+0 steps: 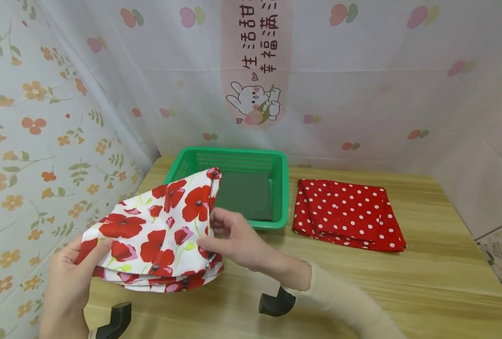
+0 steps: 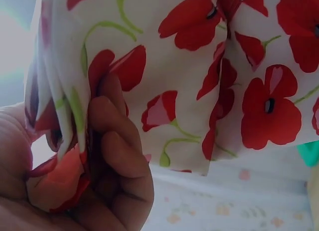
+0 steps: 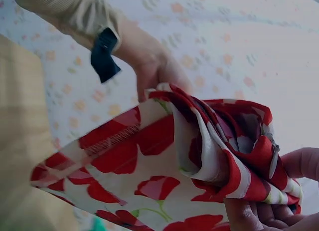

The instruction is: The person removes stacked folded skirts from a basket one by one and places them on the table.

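Both hands hold up a folded white cloth printed with red poppies (image 1: 153, 235), its layers stacked in a thick bundle. My left hand (image 1: 66, 282) grips the left corner, thumb on top; the left wrist view shows the fingers of the left hand (image 2: 119, 166) curled round the gathered layers. At the other end, my right hand (image 1: 238, 240) pinches the edge between thumb and fingers. A small metal piece (image 3: 274, 156) shows on the folded edge beside the right hand (image 3: 299, 191) in the right wrist view. The cloth overlaps the green basket's near left part in the head view.
A green plastic basket (image 1: 279, 188) stands at the back of the wooden table (image 1: 344, 287), with a dark green flat piece (image 1: 246, 195) inside. To its right lies a folded red cloth with white dots (image 1: 348, 212). Printed curtains (image 1: 361, 94) hang behind and at the left.
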The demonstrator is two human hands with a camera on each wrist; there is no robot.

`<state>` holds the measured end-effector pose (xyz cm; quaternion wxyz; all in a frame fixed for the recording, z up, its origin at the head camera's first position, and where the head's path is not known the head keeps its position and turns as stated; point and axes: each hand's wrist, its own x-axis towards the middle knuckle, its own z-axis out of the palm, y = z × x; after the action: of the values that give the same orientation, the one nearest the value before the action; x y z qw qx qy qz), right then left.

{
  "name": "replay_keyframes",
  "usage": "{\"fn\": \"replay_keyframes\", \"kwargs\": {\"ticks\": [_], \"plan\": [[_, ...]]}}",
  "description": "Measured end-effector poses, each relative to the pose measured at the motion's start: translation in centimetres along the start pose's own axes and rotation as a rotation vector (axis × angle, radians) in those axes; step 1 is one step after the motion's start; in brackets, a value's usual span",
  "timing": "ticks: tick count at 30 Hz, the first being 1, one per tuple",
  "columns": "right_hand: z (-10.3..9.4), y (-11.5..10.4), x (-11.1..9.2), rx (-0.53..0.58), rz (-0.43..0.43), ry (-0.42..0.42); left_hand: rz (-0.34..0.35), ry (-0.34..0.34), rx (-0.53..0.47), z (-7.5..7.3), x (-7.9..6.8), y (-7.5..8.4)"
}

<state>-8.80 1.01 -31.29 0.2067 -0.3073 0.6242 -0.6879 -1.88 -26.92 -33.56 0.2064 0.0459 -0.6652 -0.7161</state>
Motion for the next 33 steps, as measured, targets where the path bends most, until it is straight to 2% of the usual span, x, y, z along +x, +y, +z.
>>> {"fn": "replay_keyframes", "kwargs": {"ticks": [4,11,15,22,27,33], "plan": [[0.7,1.9,-1.3,0.003,0.033,0.017,-0.052,-0.001,0.016,-0.9,-1.5,-1.6],[1.4,5.2,-3.6,0.011,0.112,0.053,-0.195,-0.118,0.073,-2.6,-3.4,-4.2],[1.8,6.8,-4.8,0.012,0.138,0.058,-0.234,-0.153,0.074,-3.2,-4.3,-5.6],[1.9,9.4,-6.2,0.012,0.181,0.085,-0.316,-0.159,0.132,-2.7,-5.0,-7.9],[1.3,11.1,-7.0,0.022,0.267,0.119,-0.424,-0.121,0.2,-2.1,-5.2,-9.5],[0.7,12.9,-7.5,0.08,0.369,0.164,-0.511,-0.116,0.298,-1.3,-4.8,-11.0]]}}
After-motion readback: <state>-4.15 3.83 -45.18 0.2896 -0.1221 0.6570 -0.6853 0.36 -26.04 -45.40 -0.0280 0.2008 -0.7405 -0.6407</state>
